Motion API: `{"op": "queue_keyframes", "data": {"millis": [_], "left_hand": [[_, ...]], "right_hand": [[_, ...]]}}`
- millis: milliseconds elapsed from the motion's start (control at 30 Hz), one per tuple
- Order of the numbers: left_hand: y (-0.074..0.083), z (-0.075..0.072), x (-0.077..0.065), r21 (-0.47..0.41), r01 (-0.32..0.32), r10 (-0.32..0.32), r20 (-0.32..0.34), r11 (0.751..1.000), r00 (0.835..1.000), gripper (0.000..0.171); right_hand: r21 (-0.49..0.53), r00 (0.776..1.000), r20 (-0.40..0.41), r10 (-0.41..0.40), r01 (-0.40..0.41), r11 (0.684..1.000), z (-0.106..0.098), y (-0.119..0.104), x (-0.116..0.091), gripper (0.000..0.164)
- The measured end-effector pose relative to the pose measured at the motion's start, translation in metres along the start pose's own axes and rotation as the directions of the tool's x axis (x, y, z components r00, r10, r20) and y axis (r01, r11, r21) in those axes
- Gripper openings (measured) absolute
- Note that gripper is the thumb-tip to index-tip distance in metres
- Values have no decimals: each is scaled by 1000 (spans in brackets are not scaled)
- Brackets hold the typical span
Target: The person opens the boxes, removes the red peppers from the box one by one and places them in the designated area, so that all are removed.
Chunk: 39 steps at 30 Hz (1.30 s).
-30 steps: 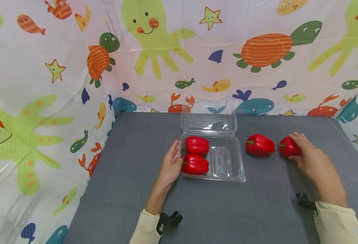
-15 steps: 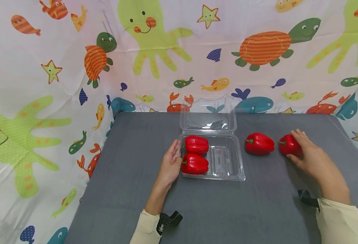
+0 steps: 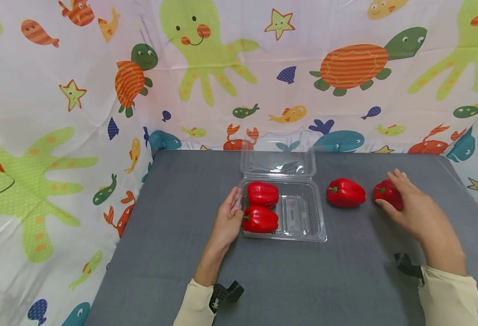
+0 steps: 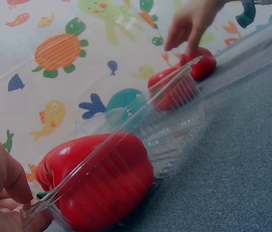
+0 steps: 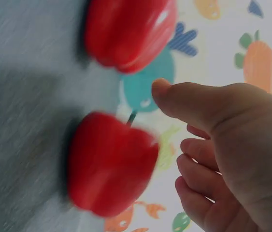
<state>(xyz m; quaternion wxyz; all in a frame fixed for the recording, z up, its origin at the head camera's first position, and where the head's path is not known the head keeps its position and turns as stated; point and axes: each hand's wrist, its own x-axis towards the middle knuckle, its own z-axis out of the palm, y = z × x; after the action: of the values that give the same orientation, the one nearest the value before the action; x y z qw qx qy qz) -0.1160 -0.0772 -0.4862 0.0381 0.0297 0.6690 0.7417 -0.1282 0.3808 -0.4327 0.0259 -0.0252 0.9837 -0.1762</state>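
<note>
My left hand [image 3: 227,219] pinches the left rim of a clear plastic clamshell container [image 3: 322,217], fingers and thumb on its edge in the left wrist view. Its lid [image 3: 279,164] stands raised at the back. Two red bell peppers lie in its left half, a rear pepper [image 3: 263,194] and a front pepper [image 3: 261,220]. On the table to the right lie a red bell pepper [image 3: 346,193] and, farther right, another bell pepper [image 3: 384,194]. Over this last one hovers my right hand [image 3: 420,215]; the right wrist view shows its loosely bent fingers apart from the pepper [image 5: 109,166].
Grey cloth covers the table [image 3: 324,285]. Behind it and along the left hangs a white curtain [image 3: 239,81] printed with sea animals, close to the table's back edge. The right half of the container's base shows bare ribbed plastic.
My right hand, earlier with its fingers around the rightmost bell pepper, has come up off it, the thumb lifting away. That pepper stays in place. The left hand and container have not moved.
</note>
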Motion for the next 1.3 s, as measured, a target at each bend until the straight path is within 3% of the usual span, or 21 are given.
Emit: {"op": "queue_keyframes", "data": {"millis": [300, 500, 633, 1033, 1300], "left_hand": [[-1, 0, 1, 9, -8, 8, -1, 1000, 1000, 69], [-1, 1, 2, 7, 7, -7, -5, 1000, 1000, 69], [-2, 0, 2, -1, -3, 3, -11, 1000, 1000, 69], [-1, -1, 1, -3, 14, -14, -12, 1000, 1000, 70], [0, 0, 0, -4, 7, -7, -3, 1000, 1000, 69]], "right_hand": [[26, 992, -69, -107, 109, 994, -9, -62, -9, 93], [54, 964, -123, -234, 242, 969, -3, -103, -11, 91], [73, 952, -127, -277, 288, 955, 4, -126, -7, 89], [117, 913, -43, -405, 407, 906, 32, -194, 0, 93], [193, 891, 23, -453, 441, 877, 52, -220, -6, 96]]}}
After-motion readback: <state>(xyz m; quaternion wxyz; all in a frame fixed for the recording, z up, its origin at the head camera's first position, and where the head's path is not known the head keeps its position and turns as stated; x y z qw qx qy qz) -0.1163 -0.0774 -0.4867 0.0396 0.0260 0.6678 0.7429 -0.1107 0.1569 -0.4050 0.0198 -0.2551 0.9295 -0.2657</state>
